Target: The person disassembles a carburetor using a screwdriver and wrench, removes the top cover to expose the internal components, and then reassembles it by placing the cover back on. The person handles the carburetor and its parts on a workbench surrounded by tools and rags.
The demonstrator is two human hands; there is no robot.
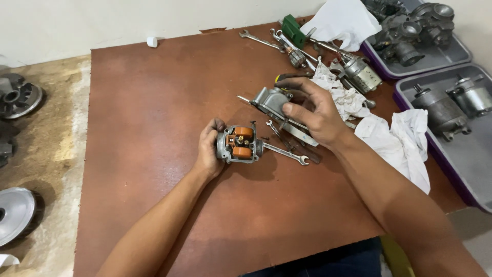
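There we gripped the open carburetor body [239, 144], its orange floats facing up, in our left hand [209, 150] on the brown table [154, 128], while our right hand [313, 114] closed around the grey float bowl [270, 100], raised just above the wrenches [285, 152].

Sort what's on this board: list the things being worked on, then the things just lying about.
In hand:
left hand holds carburetor body
right hand holds grey metal cover

Lying about:
spanner
white rags
grey trays of motors
green tool
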